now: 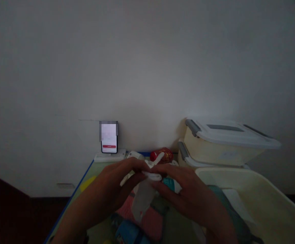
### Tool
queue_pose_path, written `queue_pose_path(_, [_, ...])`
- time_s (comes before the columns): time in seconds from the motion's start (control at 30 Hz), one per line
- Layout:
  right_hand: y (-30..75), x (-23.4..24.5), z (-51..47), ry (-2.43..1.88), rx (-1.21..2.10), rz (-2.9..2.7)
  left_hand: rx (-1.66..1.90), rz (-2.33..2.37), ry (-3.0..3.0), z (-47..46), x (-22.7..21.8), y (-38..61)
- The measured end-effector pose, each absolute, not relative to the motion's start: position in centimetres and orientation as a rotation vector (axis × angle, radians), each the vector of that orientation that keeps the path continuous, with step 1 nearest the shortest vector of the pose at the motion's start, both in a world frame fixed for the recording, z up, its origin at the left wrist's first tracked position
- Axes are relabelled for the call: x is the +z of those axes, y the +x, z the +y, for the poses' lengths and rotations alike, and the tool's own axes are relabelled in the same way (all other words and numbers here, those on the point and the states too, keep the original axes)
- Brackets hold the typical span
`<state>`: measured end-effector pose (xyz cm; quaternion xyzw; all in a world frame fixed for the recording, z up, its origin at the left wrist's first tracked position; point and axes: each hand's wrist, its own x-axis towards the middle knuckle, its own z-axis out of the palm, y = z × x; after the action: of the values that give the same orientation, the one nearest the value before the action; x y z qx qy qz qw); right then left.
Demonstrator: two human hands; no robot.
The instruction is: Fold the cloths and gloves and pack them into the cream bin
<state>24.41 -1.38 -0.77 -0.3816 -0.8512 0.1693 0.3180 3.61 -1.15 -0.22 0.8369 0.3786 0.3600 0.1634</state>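
My left hand [117, 183] and my right hand [188, 188] meet in front of me over the table. Between their fingertips they pinch a soft, thin white piece [143, 198], which looks like plastic or cloth. Its rolled or folded edge lies at the fingers. One part hangs down below, and a narrow end sticks up above the right fingers. Beneath it lie a pink cloth-like thing [151, 220] and a blue item [129, 232]. A teal-labelled thing [169, 184] shows partly behind my right fingers. The dim light hides finer detail.
A lit phone [109, 138] leans upright on a white power strip [109, 156] by the wall. A red net-like item [162, 155] lies at the back. Lidded bins [221, 145] are stacked at right, behind an open cream tub [267, 183] with dark cloth inside. Something yellow [87, 183] lies left.
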Motion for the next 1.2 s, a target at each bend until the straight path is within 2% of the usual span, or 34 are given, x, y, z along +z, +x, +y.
queue_pose_path(0.6, [23.9,-0.6,-1.5,-0.969,0.441,-2.143,1.101,0.998,2.317,-1.6,-0.3,4.5])
queue_pose_path(0.9, [23.9,-0.8,-1.0,-1.026,0.469,-1.897,1.131,0.959,2.082,-1.6,-0.7,5.0])
queue_pose_path(1.2, [22.4,-1.8,-0.7,-0.968,0.766,-1.495,1.007,0.982,2.140,-1.5,-0.8,5.0])
